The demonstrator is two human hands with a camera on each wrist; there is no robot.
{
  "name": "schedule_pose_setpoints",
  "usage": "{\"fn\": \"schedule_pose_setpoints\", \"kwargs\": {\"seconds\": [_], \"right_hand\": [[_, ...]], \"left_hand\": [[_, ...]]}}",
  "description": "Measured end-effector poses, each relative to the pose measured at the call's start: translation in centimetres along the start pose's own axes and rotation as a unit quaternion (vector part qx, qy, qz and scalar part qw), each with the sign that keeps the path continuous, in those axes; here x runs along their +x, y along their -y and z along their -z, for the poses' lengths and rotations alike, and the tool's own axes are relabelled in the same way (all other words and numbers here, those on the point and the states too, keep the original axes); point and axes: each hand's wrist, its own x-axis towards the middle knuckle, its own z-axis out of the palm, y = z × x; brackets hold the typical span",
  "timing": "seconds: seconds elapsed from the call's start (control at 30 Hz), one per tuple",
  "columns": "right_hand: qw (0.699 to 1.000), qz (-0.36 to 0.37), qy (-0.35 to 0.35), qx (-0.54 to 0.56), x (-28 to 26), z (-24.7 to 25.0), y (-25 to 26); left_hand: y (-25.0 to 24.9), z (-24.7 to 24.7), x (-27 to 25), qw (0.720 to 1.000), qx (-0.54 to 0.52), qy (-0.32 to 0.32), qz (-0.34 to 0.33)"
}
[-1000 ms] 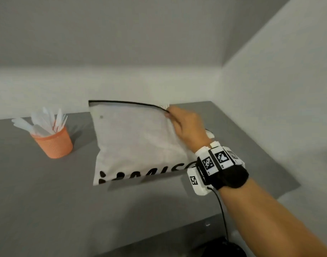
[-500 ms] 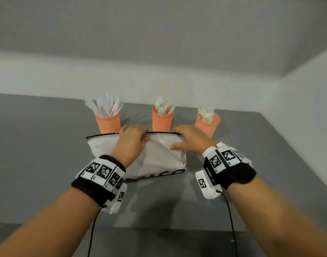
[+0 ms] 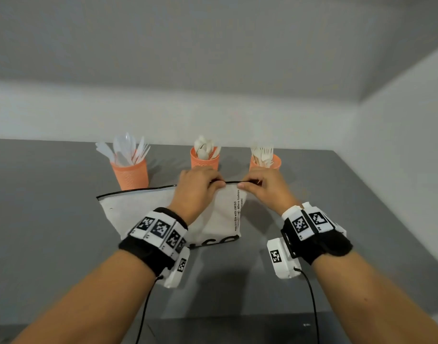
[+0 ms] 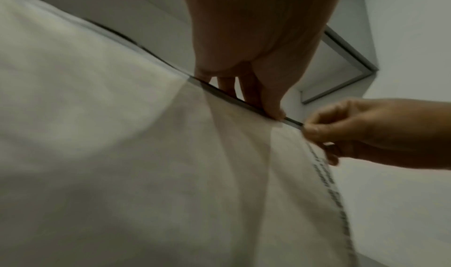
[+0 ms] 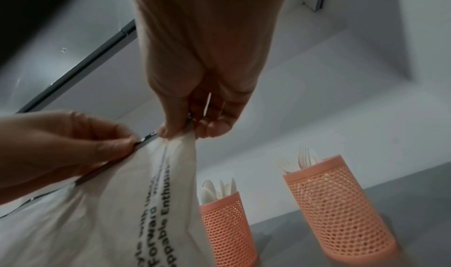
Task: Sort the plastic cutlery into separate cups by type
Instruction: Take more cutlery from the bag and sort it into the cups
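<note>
A white zip bag point(image 3: 143, 209) with black lettering is held up off the grey table point(image 3: 51, 232). My left hand point(image 3: 200, 184) pinches its black top edge near the middle, and my right hand point(image 3: 260, 182) pinches the same edge at the right end, fingers curled at the zipper. Behind the bag stand three orange mesh cups: the left cup point(image 3: 131, 175) holds white knives, the middle cup point(image 3: 204, 161) spoons, the right cup point(image 3: 265, 161) forks. The right wrist view shows the spoon cup point(image 5: 227, 228) and fork cup point(image 5: 339, 203) beside the bag point(image 5: 102, 213). In the left wrist view the bag point(image 4: 122, 155) fills the frame.
White walls close the table at the back and right, forming a corner point(image 3: 362, 103). The table's near edge point(image 3: 213, 316) runs below my forearms. Cables hang from both wrist cameras.
The bag has been lifted higher off the table by its top edge. My two hands have drawn closer together on that edge, and the right hand now grips the zipper end.
</note>
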Motion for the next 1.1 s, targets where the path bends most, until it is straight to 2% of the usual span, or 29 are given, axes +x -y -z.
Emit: {"fn": "schedule_pose_setpoints", "kwargs": {"seconds": [0.13,0.27,0.33,0.43,0.6,0.73,0.77,0.83,0.9,0.93,1.0,1.1], "right_hand": [[0.998,-0.023,-0.051,-0.014,0.5,0.9,-1.8],[0.996,-0.051,-0.075,-0.007,0.6,1.8,-3.0],[0.996,-0.048,-0.08,-0.011,0.6,1.7,-3.2],[0.997,-0.041,-0.07,-0.005,1.0,1.3,-2.7],[1.0,-0.013,-0.016,-0.021,1.3,0.6,-0.5],[0.997,-0.023,0.003,-0.076,1.4,0.7,1.2],[0.994,-0.028,0.016,-0.104,1.5,0.7,1.5],[0.974,-0.026,0.056,-0.22,1.5,0.5,2.5],[0.932,0.013,0.124,-0.339,1.4,-0.5,4.0],[0.913,0.046,0.152,-0.377,1.2,-1.2,4.5],[0.902,0.117,0.168,-0.381,0.8,-2.5,5.0],[0.923,0.153,0.171,-0.309,0.2,-2.0,4.2]], "left_hand": [[4.1,3.7,-1.6,0.998,0.045,-0.016,0.03],[8.7,8.0,-4.9,0.99,0.063,-0.067,0.108],[9.8,9.1,-6.0,0.988,0.062,-0.067,0.125],[9.7,8.9,-6.1,0.991,0.039,-0.048,0.122],[7.3,6.8,-4.3,0.997,0.026,0.02,0.065],[5.8,6.4,-2.7,0.998,0.024,0.011,0.06],[5.6,6.4,-2.3,0.996,0.036,0.026,0.074],[5.2,6.4,-1.6,0.981,0.082,0.1,0.142],[5.1,6.5,-1.1,0.95,0.114,0.166,0.237],[5.1,6.4,-1.0,0.943,0.114,0.175,0.258],[5.4,6.4,-0.5,0.939,0.104,0.179,0.273],[5.8,7.2,-0.6,0.938,0.078,0.164,0.295]]}}
